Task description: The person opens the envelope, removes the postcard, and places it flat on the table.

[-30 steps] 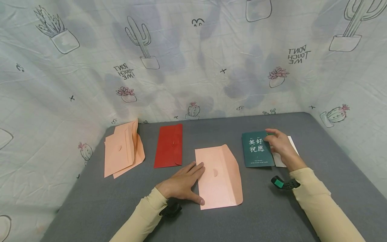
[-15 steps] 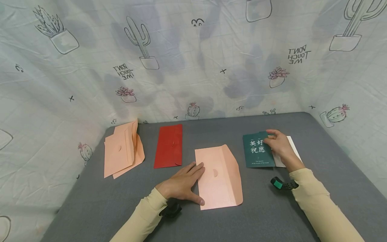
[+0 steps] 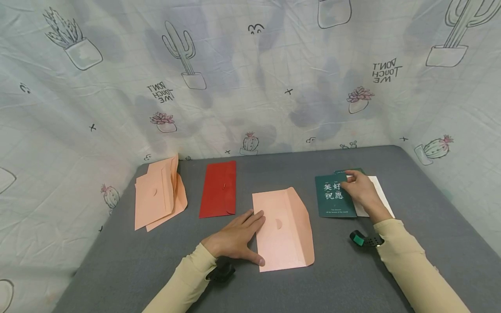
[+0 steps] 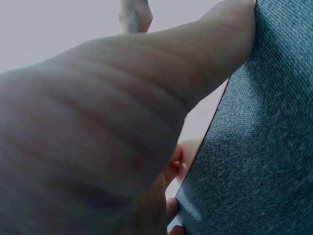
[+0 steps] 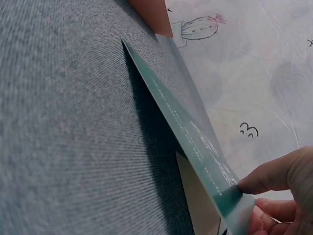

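Note:
In the head view my left hand [image 3: 235,238] lies with straight, spread fingers across the left edge of a pale pink envelope [image 3: 282,237], whose flap stands unfolded to the right. My right hand [image 3: 364,191] pinches a dark green card with white Chinese lettering [image 3: 332,206] near its upper right. The right wrist view shows that green card [image 5: 183,127] tilted up off the table, thumb on the printed face and fingers behind. Another green card [image 3: 354,170] peeks out beyond the hand, and a white sheet [image 3: 381,191] lies partly under it.
A red envelope [image 3: 218,189] lies left of the pink one. Farther left is a small stack of pink envelopes [image 3: 154,200]. A patterned cloth [image 3: 235,87] hangs behind the grey table [image 3: 332,282].
The lettered green card has slid slightly right and toward me with my right hand, baring the top edge of the green card beneath. My left hand has kept still on the envelope.

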Demonstrator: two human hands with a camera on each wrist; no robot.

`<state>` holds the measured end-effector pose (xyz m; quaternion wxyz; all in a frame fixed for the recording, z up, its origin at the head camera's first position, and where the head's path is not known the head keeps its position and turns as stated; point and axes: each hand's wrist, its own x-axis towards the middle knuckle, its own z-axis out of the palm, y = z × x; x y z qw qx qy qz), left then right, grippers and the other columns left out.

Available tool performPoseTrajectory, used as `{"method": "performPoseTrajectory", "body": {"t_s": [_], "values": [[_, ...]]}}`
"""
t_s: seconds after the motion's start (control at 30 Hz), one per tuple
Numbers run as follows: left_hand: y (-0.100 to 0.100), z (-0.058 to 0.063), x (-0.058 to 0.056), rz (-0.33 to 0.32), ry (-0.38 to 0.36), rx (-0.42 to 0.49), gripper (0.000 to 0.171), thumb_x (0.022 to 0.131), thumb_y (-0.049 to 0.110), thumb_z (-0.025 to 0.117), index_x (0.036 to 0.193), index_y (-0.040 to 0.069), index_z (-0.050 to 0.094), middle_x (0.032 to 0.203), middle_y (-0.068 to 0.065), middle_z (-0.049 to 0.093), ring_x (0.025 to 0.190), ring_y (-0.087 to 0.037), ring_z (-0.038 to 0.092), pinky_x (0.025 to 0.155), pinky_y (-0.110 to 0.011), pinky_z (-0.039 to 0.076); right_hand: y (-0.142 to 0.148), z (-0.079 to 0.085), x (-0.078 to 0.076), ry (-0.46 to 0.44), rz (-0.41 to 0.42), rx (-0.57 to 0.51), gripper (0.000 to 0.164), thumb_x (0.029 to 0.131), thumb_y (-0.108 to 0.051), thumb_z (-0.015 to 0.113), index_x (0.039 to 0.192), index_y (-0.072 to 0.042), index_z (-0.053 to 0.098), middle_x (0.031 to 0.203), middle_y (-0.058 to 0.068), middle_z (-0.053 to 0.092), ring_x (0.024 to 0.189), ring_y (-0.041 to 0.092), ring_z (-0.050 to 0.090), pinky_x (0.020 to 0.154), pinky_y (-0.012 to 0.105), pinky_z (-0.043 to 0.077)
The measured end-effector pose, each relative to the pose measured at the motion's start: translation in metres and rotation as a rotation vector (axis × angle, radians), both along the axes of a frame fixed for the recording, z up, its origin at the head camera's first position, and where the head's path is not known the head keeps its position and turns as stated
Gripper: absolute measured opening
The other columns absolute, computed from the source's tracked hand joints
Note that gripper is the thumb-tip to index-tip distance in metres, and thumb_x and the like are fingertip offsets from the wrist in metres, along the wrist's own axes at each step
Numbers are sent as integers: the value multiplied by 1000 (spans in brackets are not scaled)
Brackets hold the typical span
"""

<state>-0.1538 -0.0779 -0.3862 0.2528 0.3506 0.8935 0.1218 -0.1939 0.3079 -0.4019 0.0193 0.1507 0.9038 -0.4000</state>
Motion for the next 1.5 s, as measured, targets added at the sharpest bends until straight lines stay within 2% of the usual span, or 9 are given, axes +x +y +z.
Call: {"method": "performPoseTrajectory", "body": {"t_s": [0.3, 0.57, 0.83, 0.97, 1.1, 1.27, 1.5], "values": [[-1, 1, 0, 3, -3, -3, 113, 78, 59, 80, 163, 13, 22, 172, -1, 13, 160, -32, 7, 127, -52, 16, -1, 2, -1, -32, 36, 27, 63, 98, -16, 53, 150, 12, 34, 139, 38, 46, 117, 45, 55, 96, 58, 49], [-1, 1, 1, 1, -6, -3, 112, 78, 59, 80, 163, 13, 22, 172, -2, 14, 160, -32, 7, 127, -53, 16, 0, 1, -2, -38, 34, 38, 63, 97, -17, 54, 150, 13, 35, 141, 37, 45, 124, 48, 51, 101, 61, 45], [-1, 1, 1, 3, -12, -1, 112, 79, 59, 80, 163, 13, 22, 172, -1, 13, 160, -32, 7, 127, -52, 16, -2, 2, -1, 12, 8, 37, 60, 96, -17, 52, 148, 11, 39, 136, 33, 50, 115, 44, 54, 88, 53, 49], [-1, 1, 1, 3, -13, -3, 112, 78, 59, 80, 163, 14, 22, 172, -1, 13, 160, -31, 7, 128, -52, 15, -4, 5, 1, 27, 21, 24, 58, 99, -19, 50, 149, 8, 40, 137, 32, 50, 116, 44, 54, 84, 49, 49], [0, 2, 1, 4, -14, -4, 112, 78, 59, 80, 163, 14, 21, 173, 0, 12, 160, -31, 6, 128, -51, 15, -7, 10, 3, 40, 55, -10, 55, 101, -22, 48, 149, 5, 41, 139, 33, 51, 112, 44, 60, 76, 41, 55], [0, 2, 0, 8, -9, -11, 112, 78, 59, 80, 163, 14, 21, 173, 0, 12, 160, -30, 6, 128, -51, 15, -15, 18, 6, 36, 113, -101, 54, 104, -23, 48, 150, 3, 41, 139, 33, 52, 104, 38, 67, 68, 29, 57], [0, 2, 0, 11, -15, -10, 112, 78, 60, 80, 163, 15, 21, 173, 1, 12, 160, -30, 6, 128, -51, 15, -33, 28, 11, 50, 209, -129, 51, 105, -24, 49, 148, 4, 43, 136, 33, 57, 99, 36, 69, 69, 33, 59]]}}
